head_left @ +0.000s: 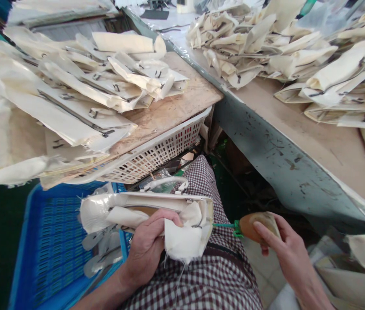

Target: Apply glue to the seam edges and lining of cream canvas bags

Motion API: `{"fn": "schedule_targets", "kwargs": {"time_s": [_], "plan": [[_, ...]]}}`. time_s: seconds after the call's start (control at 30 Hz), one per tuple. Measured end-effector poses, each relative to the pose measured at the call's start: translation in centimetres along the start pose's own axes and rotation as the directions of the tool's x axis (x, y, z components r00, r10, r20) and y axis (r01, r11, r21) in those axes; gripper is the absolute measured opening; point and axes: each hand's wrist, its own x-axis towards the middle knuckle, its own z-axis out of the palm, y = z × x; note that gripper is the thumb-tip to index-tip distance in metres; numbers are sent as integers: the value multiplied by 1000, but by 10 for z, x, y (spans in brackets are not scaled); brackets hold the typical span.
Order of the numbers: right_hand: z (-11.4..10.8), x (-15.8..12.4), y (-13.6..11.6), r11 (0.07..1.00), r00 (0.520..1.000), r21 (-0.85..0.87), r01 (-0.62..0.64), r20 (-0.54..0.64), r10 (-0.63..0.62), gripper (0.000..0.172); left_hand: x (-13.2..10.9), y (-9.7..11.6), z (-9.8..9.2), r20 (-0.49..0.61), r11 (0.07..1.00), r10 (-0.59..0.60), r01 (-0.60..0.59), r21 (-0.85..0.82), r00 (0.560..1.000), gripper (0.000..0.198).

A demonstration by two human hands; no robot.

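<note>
My left hand (146, 247) is closed around a cream fabric pouch (156, 211) with a zipper and a white strap, held over my checked lap. Frayed cloth hangs from the pouch's right end. My right hand (284, 254) grips a small tan squeeze bottle (256, 224) with a green nozzle. The nozzle tip points left and touches the pouch's right edge.
A wooden board (182, 101) atop a white plastic basket (156, 157) carries a heap of cream pouches (72, 99). A blue crate (49, 245) stands at lower left. The grey-edged workbench (285, 159) on the right bears more cream pieces (298, 51).
</note>
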Motion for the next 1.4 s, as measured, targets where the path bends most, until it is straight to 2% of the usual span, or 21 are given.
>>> {"fn": "schedule_targets", "kwargs": {"time_s": [0.17,0.33,0.43,0.73,0.97,1.13,1.3,1.4], "plan": [[0,2,9,999,1000,35,2,-11,-2,62,0,0,-1,-6,1000,1,-1,-9,1000,19],[1,-4,3,998,999,68,7,34,-10,60,-1,1,-1,-1,1000,-7,7,12,1000,22],[2,-9,-1,998,1000,70,0,14,-1,56,-1,0,0,11,1000,-14,14,15,1000,22],[10,-25,-6,941,992,324,-97,110,64,47,-1,0,-1,3,999,49,-49,4,999,22],[11,-33,-7,908,988,396,-134,120,93,46,1,-3,0,-11,998,66,-66,12,998,23],[8,-27,3,932,991,347,-104,112,69,47,2,1,1,-10,997,76,-76,8,997,23],[5,-14,9,993,1000,119,-17,-1,17,57,2,0,1,-2,997,81,-81,19,997,24],[8,-10,8,998,997,56,-16,-72,20,64,1,-1,0,-3,997,80,-80,21,997,23]]}}
